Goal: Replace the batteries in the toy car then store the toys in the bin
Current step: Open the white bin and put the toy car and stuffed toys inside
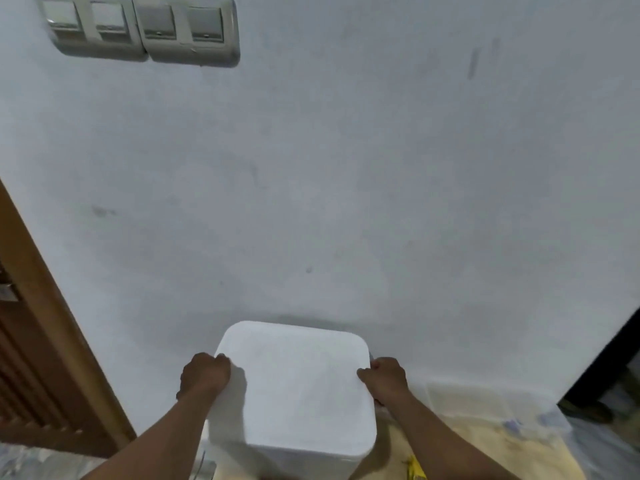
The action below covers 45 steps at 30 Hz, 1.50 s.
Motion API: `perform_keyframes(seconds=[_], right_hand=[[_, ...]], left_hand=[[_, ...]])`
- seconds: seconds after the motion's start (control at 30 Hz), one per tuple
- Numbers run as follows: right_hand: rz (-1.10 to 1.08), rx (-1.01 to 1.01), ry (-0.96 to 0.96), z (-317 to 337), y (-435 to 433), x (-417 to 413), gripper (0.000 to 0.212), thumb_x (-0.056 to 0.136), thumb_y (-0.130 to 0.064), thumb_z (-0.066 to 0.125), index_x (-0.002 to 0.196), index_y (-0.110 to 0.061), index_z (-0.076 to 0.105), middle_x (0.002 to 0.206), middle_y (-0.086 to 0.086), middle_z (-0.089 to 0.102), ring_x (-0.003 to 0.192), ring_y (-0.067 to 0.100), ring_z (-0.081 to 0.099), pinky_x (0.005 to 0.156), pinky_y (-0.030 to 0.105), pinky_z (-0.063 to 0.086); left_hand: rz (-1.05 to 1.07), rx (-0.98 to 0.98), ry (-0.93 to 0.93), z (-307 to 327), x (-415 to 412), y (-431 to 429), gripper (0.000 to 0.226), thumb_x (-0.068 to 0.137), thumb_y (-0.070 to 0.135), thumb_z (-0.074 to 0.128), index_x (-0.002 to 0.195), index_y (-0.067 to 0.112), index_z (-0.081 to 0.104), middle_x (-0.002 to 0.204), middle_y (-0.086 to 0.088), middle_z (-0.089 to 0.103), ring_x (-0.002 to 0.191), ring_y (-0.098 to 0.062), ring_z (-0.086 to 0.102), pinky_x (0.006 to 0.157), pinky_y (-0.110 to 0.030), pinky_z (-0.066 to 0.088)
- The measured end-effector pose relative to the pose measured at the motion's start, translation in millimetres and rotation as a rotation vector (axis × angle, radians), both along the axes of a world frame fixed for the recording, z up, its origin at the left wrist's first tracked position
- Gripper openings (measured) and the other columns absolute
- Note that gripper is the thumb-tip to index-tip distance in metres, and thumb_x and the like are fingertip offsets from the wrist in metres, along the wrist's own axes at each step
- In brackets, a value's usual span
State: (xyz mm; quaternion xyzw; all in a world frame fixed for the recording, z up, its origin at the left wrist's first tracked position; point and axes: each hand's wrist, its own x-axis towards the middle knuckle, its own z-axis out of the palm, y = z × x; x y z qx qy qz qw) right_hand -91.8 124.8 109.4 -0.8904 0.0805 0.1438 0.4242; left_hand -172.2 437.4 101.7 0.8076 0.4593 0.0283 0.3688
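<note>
By the wall (311, 168), the bin (298, 393) sits between left hand (204, 375) and right hand (386, 379), fingers (221, 362) gripping it.

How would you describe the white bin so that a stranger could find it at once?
Look at the pale wall with switch plates at its top left. Low in front of it is the white bin, gripped by the left hand and the right hand. It alone is square, white, round-cornered.

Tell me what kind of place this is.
Probably a room in a home: a painted wall with light switches, a wooden door at the left, and a white bin by the wall.
</note>
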Motion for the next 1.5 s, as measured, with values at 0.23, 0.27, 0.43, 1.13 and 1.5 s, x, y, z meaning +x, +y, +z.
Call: perform_keyframes(seconds=[0.23, 0.27, 0.43, 1.13, 1.5], right_hand=[[-0.011, 0.128, -0.046, 36.4, -11.7, -8.2, 0.009, 0.081, -0.016, 0.063, 0.073, -0.012, 0.06, 0.074, 0.006, 0.066, 0.062, 0.023, 0.06, 0.051, 0.029, 0.046], [-0.029, 0.132, -0.061, 42.3, -18.0, -10.3, 0.007, 0.081, -0.016, 0.062, 0.078, -0.011, 0.063, 0.076, 0.006, 0.067, 0.064, 0.024, 0.061, 0.049, 0.029, 0.047], [-0.191, 0.145, -0.21, 63.5, -93.2, -14.0, 0.015, 0.084, -0.021, 0.061, 0.093, -0.013, 0.071, 0.092, 0.003, 0.071, 0.089, 0.026, 0.068, 0.081, 0.038, 0.058], [-0.327, -0.416, 0.181, -131.1, -485.8, -113.2, 0.009, 0.084, -0.011, 0.055, 0.086, -0.014, 0.064, 0.106, 0.019, 0.067, 0.091, 0.031, 0.061, 0.076, 0.032, 0.045], [-0.282, -0.386, 0.242, -157.9, -473.5, -119.5, 0.034, 0.084, -0.014, 0.057, 0.115, -0.009, 0.068, 0.123, 0.015, 0.065, 0.113, 0.033, 0.059, 0.091, 0.035, 0.046]], left_hand=[[0.045, 0.045, -0.046, 44.6, -3.6, -16.2, 0.042, 0.088, 0.026, 0.056, 0.12, -0.002, 0.06, 0.121, -0.026, 0.06, 0.108, -0.044, 0.059, 0.092, -0.046, 0.051], [0.041, 0.058, -0.038, 53.4, -4.7, -24.1, 0.04, 0.087, 0.025, 0.056, 0.117, -0.001, 0.061, 0.119, -0.025, 0.061, 0.106, -0.044, 0.061, 0.091, -0.046, 0.052], [-0.049, 0.117, -0.097, 86.9, 0.6, -100.1, 0.031, 0.082, 0.023, 0.06, 0.105, 0.003, 0.067, 0.11, -0.022, 0.066, 0.101, -0.041, 0.064, 0.086, -0.041, 0.051], [-0.457, -0.348, 0.342, -99.2, -85.8, -485.3, 0.049, 0.087, 0.023, 0.063, 0.128, -0.002, 0.057, 0.119, -0.014, 0.065, 0.106, -0.03, 0.065, 0.083, -0.034, 0.06], [-0.39, -0.288, 0.344, -118.9, -94.1, -487.6, 0.05, 0.089, 0.022, 0.061, 0.133, 0.0, 0.052, 0.127, -0.013, 0.061, 0.114, -0.029, 0.061, 0.077, -0.026, 0.051]])
